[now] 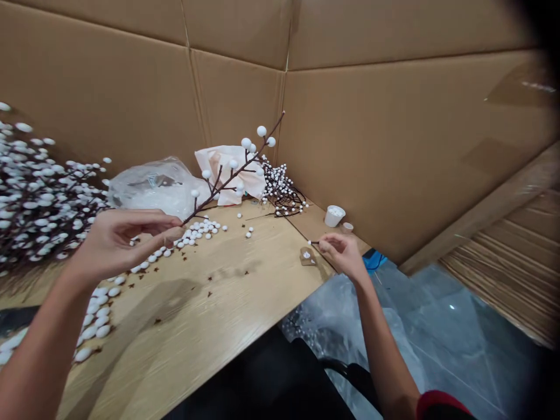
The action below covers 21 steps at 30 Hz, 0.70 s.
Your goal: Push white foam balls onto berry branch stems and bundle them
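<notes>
My left hand point(125, 242) pinches the lower end of a dark brown artificial berry branch point(227, 179). The branch slants up to the right, with white berries on several twigs and other twig ends bare. At the table's right side, my right hand point(343, 254) is closed on a short thin dark stick point(315, 242) with a white tip. That tip is just above a small brown card point(308, 256) carrying white dabs. Loose white berries point(201, 228) lie in a curved band on the wooden table point(227, 303), below and beyond my left hand.
Finished-looking berry branches point(39, 192) are heaped at the left; a smaller bunch point(280, 184) lies in the back corner. A clear plastic bag point(157, 184), pinkish-white wrapping point(227, 163) and a white cup point(335, 216) stand along the cardboard walls point(371, 146). Brown bits dot the tabletop.
</notes>
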{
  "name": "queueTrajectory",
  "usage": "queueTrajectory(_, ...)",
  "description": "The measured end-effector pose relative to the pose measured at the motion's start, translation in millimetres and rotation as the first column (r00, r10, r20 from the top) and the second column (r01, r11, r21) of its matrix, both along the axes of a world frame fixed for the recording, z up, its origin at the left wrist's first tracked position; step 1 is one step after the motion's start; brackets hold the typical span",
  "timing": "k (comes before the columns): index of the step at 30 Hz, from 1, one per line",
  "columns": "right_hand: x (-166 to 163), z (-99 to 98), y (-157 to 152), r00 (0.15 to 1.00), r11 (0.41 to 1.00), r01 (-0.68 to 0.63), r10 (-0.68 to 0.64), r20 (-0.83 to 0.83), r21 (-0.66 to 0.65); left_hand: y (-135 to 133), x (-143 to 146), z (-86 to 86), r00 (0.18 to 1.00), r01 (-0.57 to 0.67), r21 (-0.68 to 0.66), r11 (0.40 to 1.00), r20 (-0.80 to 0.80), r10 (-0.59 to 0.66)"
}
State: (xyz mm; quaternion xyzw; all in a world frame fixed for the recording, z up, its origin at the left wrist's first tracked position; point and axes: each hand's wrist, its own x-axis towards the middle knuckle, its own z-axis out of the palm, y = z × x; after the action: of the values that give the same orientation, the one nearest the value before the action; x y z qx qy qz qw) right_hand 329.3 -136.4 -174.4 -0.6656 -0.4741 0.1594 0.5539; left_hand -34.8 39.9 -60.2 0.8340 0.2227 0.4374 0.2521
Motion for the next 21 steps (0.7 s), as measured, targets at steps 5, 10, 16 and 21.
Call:
queueTrajectory(5, 9, -49.7, -17, 0.996, 0.996, 0.079, -0.076, 0.045, -0.052, 0, 7, -3.5, 0.995, 0.097, 0.001, 0.995, -0.008, -0.097)
queueTrajectory(10, 11, -66.2, -25, 0.987, 0.990, 0.137, -0.133, 0.094, -0.033, -11, 13, -3.5, 0.984, 0.174, -0.124, 0.977, 0.053, -0.168)
queueTrajectory(16, 7, -66.7, -26, 0.976, 0.987, 0.157, -0.152, 0.155, -0.026, -29, 24, -5.1, 0.989, 0.135, -0.273, 0.952, 0.101, -0.111)
queueTrajectory(21, -1, -62.9, -26, 0.972, 0.986, 0.164, -0.155, 0.178, -0.037, -30, 34, -10.8, 0.964, 0.256, -0.382, 0.888, 0.162, -0.209)
